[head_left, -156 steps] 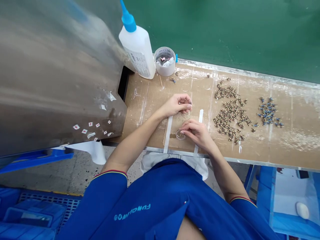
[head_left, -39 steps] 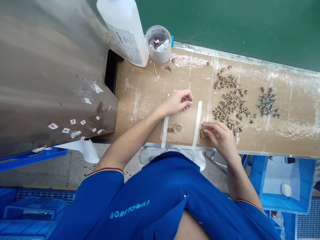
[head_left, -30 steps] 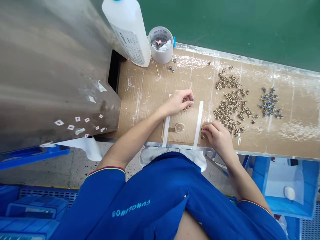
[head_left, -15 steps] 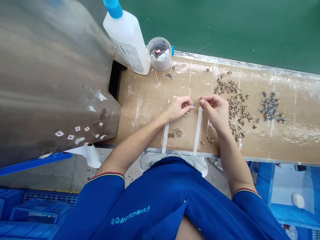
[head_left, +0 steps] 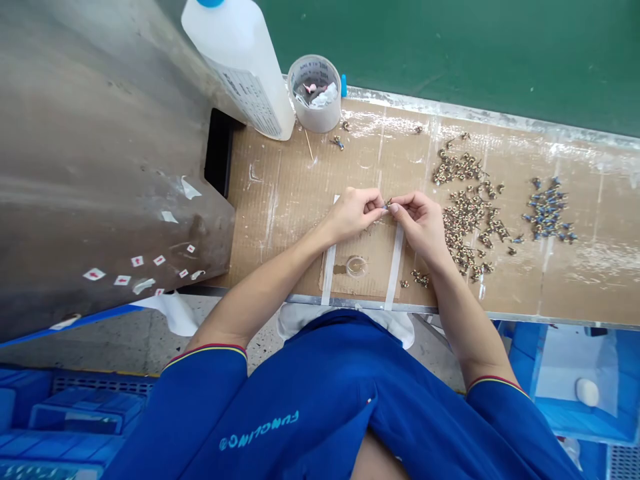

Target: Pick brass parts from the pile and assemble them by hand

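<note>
My left hand (head_left: 353, 213) and my right hand (head_left: 421, 220) meet fingertip to fingertip above a cardboard-covered bench (head_left: 300, 193). Each hand is closed in a pinch on a tiny metal part (head_left: 387, 204); the left one's part has a blue tip, the right one's looks brass. Below the hands a small clear round dish (head_left: 357, 266) sits between two white tape strips (head_left: 395, 257). A pile of small brass parts (head_left: 465, 213) lies just right of my right hand, and a few loose ones (head_left: 419, 278) lie by my right wrist.
A smaller heap of blue-tipped parts (head_left: 547, 210) lies further right. A white squeeze bottle (head_left: 240, 60) and a tape roll holding scraps (head_left: 315, 93) stand at the back. A metal machine housing (head_left: 100, 153) fills the left. Blue crates (head_left: 565, 380) sit below the bench.
My right hand picked a brass part from near the bench's front edge, lifted it and brought it to my left hand's fingertips. The left hand stayed in place, pinching its part.
</note>
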Available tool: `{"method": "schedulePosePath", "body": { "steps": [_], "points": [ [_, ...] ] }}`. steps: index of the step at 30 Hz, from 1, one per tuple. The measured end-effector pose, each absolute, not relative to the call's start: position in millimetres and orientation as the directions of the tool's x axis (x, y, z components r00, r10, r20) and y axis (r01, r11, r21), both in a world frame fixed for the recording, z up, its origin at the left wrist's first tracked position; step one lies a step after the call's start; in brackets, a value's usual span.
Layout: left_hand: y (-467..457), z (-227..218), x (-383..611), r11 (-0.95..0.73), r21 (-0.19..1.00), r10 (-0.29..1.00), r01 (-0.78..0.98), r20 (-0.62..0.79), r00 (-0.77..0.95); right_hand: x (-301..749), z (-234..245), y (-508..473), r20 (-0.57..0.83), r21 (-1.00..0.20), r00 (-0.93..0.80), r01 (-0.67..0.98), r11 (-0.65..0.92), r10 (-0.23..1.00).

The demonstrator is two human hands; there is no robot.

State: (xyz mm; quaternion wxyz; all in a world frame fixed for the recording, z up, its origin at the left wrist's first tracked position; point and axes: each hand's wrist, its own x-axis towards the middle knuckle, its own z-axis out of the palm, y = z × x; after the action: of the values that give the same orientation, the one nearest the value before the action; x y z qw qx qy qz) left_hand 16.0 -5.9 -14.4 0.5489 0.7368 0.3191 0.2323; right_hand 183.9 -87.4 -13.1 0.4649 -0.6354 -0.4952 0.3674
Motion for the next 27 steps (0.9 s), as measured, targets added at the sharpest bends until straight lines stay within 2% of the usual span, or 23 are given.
{"method": "schedulePosePath", "body": {
  "steps": [8, 19, 27],
  "points": [
    [-4.2, -14.6, 14.3, -0.202, 0.959, 0.684, 0.201, -0.009, 0.729, 186.4, -13.2, -88.7, -0.017, -0.959, 0.170, 0.277, -0.065, 0.985],
    [-5.9, -18.6, 14.4, -0.342, 0.905, 0.687, 0.251, 0.059, 0.724, 191.9, -14.0, -84.7, -0.028, -0.966, 0.034, 0.257, -0.036, 0.999],
    [-9.5, -15.1, 15.7, -0.198, 0.958, 0.719, 0.209, -0.003, 0.695, 188.3, -18.7, -87.0, -0.045, -0.978, 0.137, 0.198, -0.072, 0.990]
  ]
}}
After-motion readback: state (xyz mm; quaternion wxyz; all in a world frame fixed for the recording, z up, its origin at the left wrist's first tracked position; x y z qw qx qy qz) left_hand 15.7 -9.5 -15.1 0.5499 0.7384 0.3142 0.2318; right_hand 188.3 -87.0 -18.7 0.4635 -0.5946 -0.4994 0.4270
